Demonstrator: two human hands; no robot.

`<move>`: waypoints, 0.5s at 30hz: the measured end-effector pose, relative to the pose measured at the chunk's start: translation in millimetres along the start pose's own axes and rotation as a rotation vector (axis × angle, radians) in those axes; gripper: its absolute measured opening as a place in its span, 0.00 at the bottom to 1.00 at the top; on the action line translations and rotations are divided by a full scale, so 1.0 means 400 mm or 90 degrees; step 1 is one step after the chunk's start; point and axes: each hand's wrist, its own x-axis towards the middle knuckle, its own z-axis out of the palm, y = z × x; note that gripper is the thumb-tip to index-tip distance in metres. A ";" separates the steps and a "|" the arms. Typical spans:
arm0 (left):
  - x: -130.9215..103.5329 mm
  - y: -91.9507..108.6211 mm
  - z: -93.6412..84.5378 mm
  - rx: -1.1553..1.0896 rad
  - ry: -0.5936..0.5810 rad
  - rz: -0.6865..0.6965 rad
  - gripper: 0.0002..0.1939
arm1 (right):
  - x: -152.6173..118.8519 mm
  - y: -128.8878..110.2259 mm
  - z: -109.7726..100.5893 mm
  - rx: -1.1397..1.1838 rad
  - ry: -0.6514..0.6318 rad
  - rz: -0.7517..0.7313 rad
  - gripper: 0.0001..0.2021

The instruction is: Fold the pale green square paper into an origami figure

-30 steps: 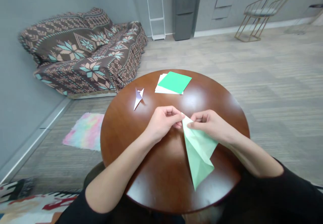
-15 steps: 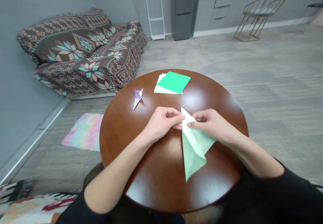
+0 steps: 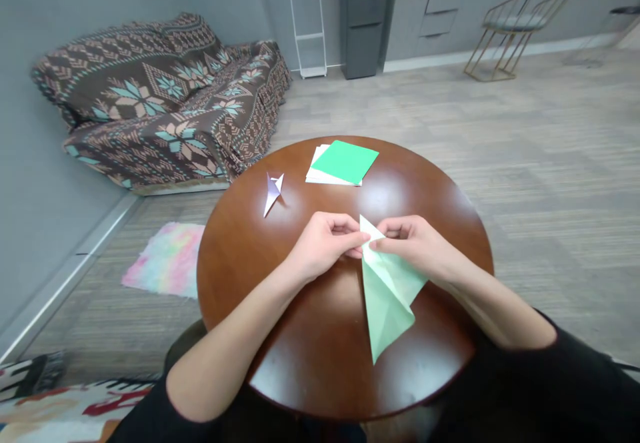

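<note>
A pale green sheet of folding paper [image 3: 387, 303], partly folded, is held between my two hands over the round table. Its upper corner points away from me, and a long point hangs down toward me. My left hand [image 3: 333, 240] pinches the paper's left edge near the top, with the thumb on the front. Close beside it, my right hand [image 3: 407, 243] grips the upper right part, thumb on top and fingers behind. The fingers behind the paper are partly hidden.
The round brown table [image 3: 240, 263] carries a stack of paper with a green sheet [image 3: 345, 162] on top at its far side. A small purple and white folded paper piece [image 3: 273, 194] stands at the far left. Beyond are a covered sofa [image 3: 175, 103] and a fluffy rug [image 3: 167, 260].
Both hands stay on the paper, with the thumbs now slightly closer together. The paper's lower part has swung a little to the right and toward me.
</note>
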 end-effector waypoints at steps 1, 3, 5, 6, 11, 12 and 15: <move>0.000 0.000 0.000 -0.003 0.002 0.004 0.11 | 0.001 0.001 -0.001 0.000 -0.001 0.001 0.08; 0.000 0.000 0.000 -0.009 0.002 0.005 0.10 | 0.003 0.002 -0.005 -0.001 -0.005 0.006 0.09; 0.000 -0.001 0.002 -0.010 -0.003 0.001 0.10 | 0.004 0.003 -0.010 0.000 -0.015 0.011 0.10; 0.001 -0.002 0.003 -0.010 -0.004 -0.001 0.10 | 0.004 0.003 -0.012 0.001 -0.020 0.014 0.10; 0.002 -0.004 0.005 -0.022 -0.010 0.006 0.09 | 0.005 -0.002 -0.015 -0.004 -0.023 0.032 0.12; 0.003 -0.004 0.003 -0.026 -0.006 0.014 0.09 | 0.005 -0.003 -0.015 -0.008 -0.028 0.036 0.12; 0.008 -0.002 -0.008 -0.037 0.030 0.046 0.09 | 0.006 -0.003 -0.016 -0.020 -0.060 0.049 0.09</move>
